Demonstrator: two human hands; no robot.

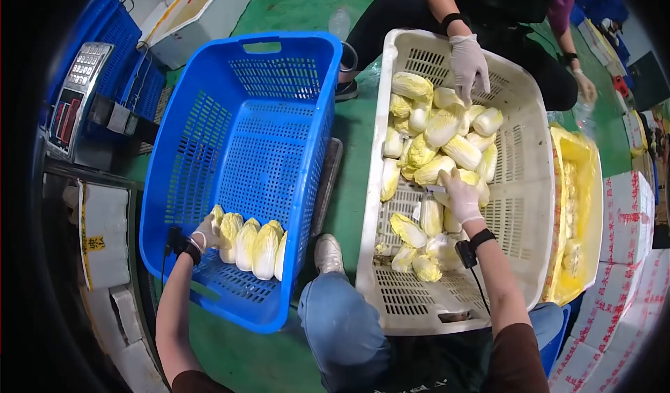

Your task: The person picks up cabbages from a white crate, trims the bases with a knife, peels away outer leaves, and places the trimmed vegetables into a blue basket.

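Observation:
In a white glove, my left hand (207, 232) is closed round a small cabbage at the left end of a row of several yellow-white cabbages (266, 250) in the near end of the blue basket (150, 205). My right hand (462, 196), also gloved, is over the white basket (375, 232). Its fingers are closed on a small knife (436, 189), beside a heap of cabbages (462, 152). Loose cabbages and leaves (408, 230) lie nearer me in that basket.
A co-worker's gloved hand (468, 65) reaches into the white basket from the far side. Right of it stands a yellow-lined box (593, 205), then stacked white cartons (621, 218). A scale (80, 100) is at the left; my knee (342, 316) is between the baskets.

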